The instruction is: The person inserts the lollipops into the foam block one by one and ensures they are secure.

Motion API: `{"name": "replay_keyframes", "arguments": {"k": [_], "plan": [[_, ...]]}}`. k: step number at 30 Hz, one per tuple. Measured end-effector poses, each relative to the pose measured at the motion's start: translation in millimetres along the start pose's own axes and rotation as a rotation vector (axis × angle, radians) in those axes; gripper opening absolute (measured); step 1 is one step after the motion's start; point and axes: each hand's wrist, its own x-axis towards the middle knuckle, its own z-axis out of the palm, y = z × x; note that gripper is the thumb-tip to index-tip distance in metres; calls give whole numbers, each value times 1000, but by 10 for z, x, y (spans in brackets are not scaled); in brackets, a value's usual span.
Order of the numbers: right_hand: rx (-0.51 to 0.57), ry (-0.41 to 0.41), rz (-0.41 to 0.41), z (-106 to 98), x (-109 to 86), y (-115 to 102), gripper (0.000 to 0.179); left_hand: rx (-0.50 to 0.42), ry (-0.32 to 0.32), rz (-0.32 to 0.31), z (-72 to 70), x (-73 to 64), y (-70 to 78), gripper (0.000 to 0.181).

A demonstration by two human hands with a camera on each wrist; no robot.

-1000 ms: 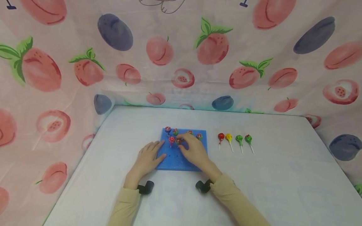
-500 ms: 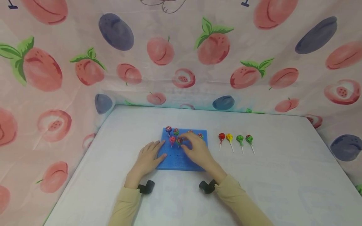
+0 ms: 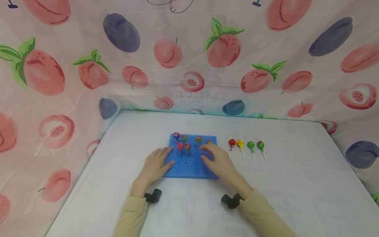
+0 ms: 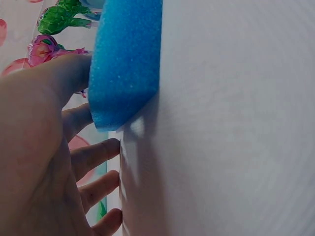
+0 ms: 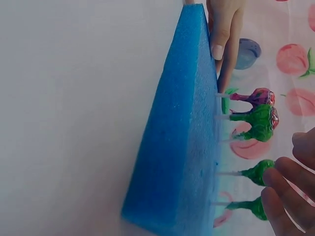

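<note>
A blue foam block (image 3: 189,171) with small holes lies on the table, and several wrapped lollipops stand upright in it. Among them are a purple lollipop (image 3: 176,135), a pink lollipop (image 3: 180,146) and a green-and-red lollipop (image 3: 187,147). My left hand (image 3: 154,164) rests at the block's left edge, thumb on its top; in the left wrist view the fingers are spread along the foam's side (image 4: 123,64). Over the block's right part hovers my right hand (image 3: 220,161), fingers loosely bent and holding nothing. It partly covers a lollipop (image 3: 209,142) at the back right.
Right of the block, a red lollipop (image 3: 232,143), a yellow lollipop (image 3: 240,144) and two green ones, the nearer a plain green lollipop (image 3: 251,146), lie in a row on the white table (image 3: 296,177). A fruit-print cloth (image 3: 189,49) hangs behind and at the sides.
My right hand has let go of the green-and-red lollipop, which stays standing in the foam, and has moved right. A green lollipop behind it is now uncovered. The left hand stays put.
</note>
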Motion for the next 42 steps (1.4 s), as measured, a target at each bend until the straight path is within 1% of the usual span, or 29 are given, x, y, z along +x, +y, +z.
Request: {"name": "replay_keyframes", "arguments": {"k": [7, 11, 15, 21, 29, 34, 38, 42], "plan": [[-18, 1, 23, -102, -135, 126, 27, -3, 8, -1, 3, 1, -4, 63], [-34, -2, 81, -174, -237, 222, 28, -2, 13, 5, 13, -2, -13, 63], [-74, -2, 141, -256, -323, 319, 31, -7, 19, 3, 6, -3, -7, 63], [-121, -1, 184, -384, -411, 444, 30, 3, 7, -4, 7, -2, -18, 63], [-209, -18, 185, -564, -513, 623, 30, -3, 4, -1, 21, -1, -22, 63], [-259, -27, 190, -720, -561, 703, 29, -12, 5, -3, 19, -6, -24, 63], [-295, -36, 193, -857, -595, 769, 29, -4, 18, 10, 16, -8, -15, 63], [-336, -43, 192, -976, -624, 845, 29, -2, 19, 12, 17, -6, -13, 62]]}}
